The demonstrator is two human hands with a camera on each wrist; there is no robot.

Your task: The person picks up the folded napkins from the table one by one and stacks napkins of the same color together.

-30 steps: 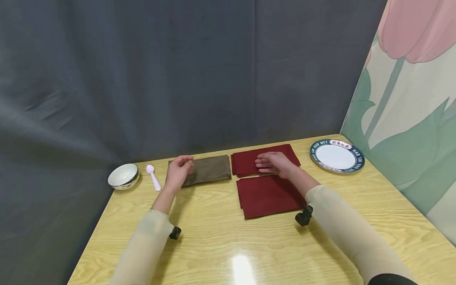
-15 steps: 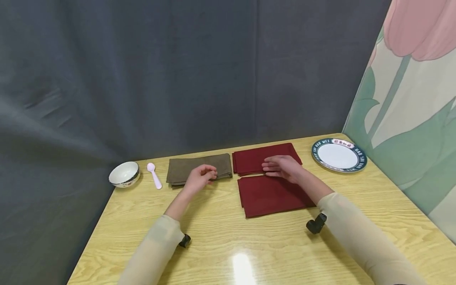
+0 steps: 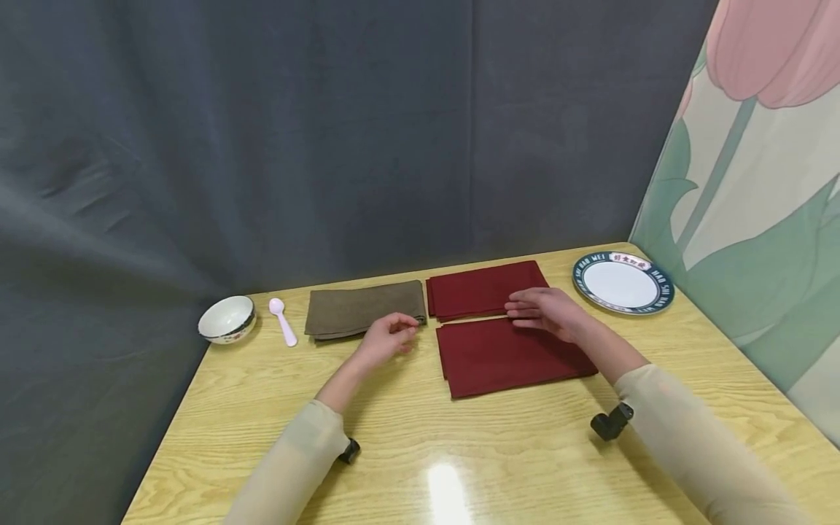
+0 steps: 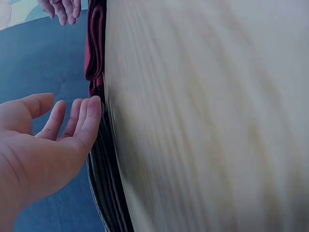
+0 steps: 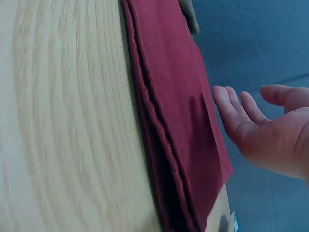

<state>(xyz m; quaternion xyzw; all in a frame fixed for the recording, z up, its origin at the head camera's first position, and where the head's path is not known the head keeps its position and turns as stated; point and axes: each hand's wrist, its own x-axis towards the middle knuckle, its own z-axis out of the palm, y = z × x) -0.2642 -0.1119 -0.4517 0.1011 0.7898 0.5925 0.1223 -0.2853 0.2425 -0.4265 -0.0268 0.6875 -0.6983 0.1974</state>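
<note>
My left hand (image 3: 386, 341), its fingers loosely bent and holding nothing, hovers by the front right corner of a folded brown cloth (image 3: 357, 308). Over the two folded dark red cloths is my right hand (image 3: 546, 312), fingers relaxed and nothing in them. The back red cloth (image 3: 482, 288) lies beside the brown one; the front red cloth (image 3: 505, 361) lies just nearer to me. In the right wrist view, the layered edge of a red cloth (image 5: 178, 111) runs past the open palm. Stacked folds of the brown cloth (image 4: 106, 179) show below my left fingers in the left wrist view.
A white bowl (image 3: 226, 319) with a patterned outside stands at the table's back left corner, with a pale pink spoon (image 3: 283, 321) next to it. At the back right sits a plate (image 3: 622, 283) with a dark green rim. A dark curtain (image 3: 367, 146) hangs behind the table.
My left hand has moved right and toward me, from the brown cloth's left part to its front right corner. My right hand has shifted right over the red cloths.
</note>
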